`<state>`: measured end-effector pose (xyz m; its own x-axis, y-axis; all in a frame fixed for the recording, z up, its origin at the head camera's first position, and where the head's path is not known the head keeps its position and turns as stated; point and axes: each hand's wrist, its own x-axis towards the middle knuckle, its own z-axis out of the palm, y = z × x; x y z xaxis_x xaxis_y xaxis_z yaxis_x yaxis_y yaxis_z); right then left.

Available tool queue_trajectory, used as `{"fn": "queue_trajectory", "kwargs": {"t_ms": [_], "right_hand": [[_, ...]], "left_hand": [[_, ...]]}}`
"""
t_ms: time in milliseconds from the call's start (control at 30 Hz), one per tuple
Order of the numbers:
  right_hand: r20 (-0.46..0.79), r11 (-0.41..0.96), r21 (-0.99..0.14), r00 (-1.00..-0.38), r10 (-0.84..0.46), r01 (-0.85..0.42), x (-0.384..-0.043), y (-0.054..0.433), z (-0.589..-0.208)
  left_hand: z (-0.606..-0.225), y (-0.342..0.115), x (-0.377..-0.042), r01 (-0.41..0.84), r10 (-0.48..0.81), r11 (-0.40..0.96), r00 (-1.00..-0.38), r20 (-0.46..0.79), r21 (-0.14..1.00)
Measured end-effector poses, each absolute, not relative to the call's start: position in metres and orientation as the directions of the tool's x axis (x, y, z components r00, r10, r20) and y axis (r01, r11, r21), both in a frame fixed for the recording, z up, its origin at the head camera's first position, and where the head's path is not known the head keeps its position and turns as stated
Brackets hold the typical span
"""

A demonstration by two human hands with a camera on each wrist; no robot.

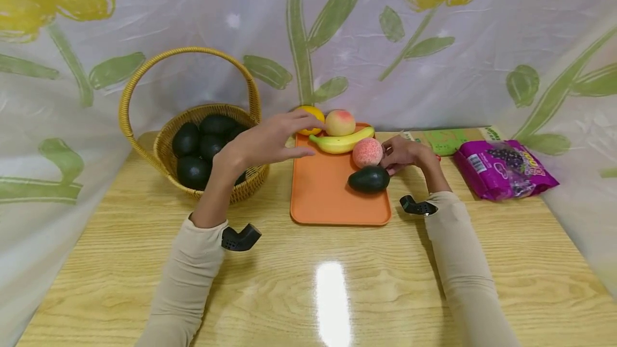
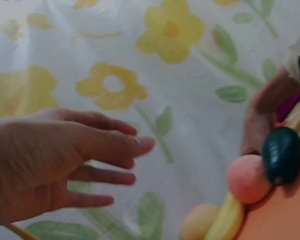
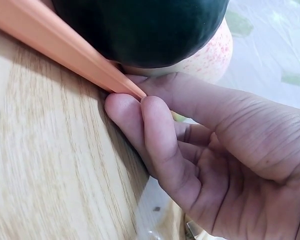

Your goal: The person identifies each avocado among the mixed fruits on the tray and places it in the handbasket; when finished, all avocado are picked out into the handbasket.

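Note:
My right hand [image 1: 404, 152] pinches the right rim of the orange tray [image 1: 318, 197]; in the right wrist view the thumb lies on the inner side, the curled fingers [image 3: 157, 125] below the edge. Beside that hand on the tray are a dark green avocado [image 1: 368, 180] and a speckled pink peach [image 1: 368, 153]. Further back lie a banana [image 1: 342, 142], a second peach [image 1: 340, 122] and an orange fruit [image 1: 310, 118], partly hidden by my left fingers. My left hand [image 1: 262, 141] hovers between basket and tray, its fingers extended and holding nothing, as the left wrist view confirms.
A wicker basket [image 1: 250, 189] with a tall handle stands at the left, holding several avocados [image 1: 193, 171]. On the right lie a purple snack bag [image 1: 503, 169] and a green packet [image 1: 445, 140]. A flower-patterned curtain [image 1: 193, 15] hangs behind the wooden table [image 1: 270, 293].

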<state>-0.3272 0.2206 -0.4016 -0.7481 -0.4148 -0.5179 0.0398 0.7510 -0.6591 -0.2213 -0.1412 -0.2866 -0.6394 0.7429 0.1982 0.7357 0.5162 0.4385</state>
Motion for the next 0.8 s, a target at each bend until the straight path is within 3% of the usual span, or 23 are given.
{"fn": "queue_trajectory", "kwargs": {"t_ms": [433,800], "right_hand": [[-0.522,0.766,-0.642,-0.752,-0.403,0.036,-0.330,0.221,-0.400],[-0.522,0.757,-0.652,-0.750,-0.405,0.046,-0.328,0.222,-0.400]], "left_hand": [[-0.309,-0.090,-0.219,0.828,0.807,0.394,-0.520,0.280,0.400],[-0.337,-0.053,-0.216,0.841,0.871,0.403,-0.474,0.130,0.361]]}}
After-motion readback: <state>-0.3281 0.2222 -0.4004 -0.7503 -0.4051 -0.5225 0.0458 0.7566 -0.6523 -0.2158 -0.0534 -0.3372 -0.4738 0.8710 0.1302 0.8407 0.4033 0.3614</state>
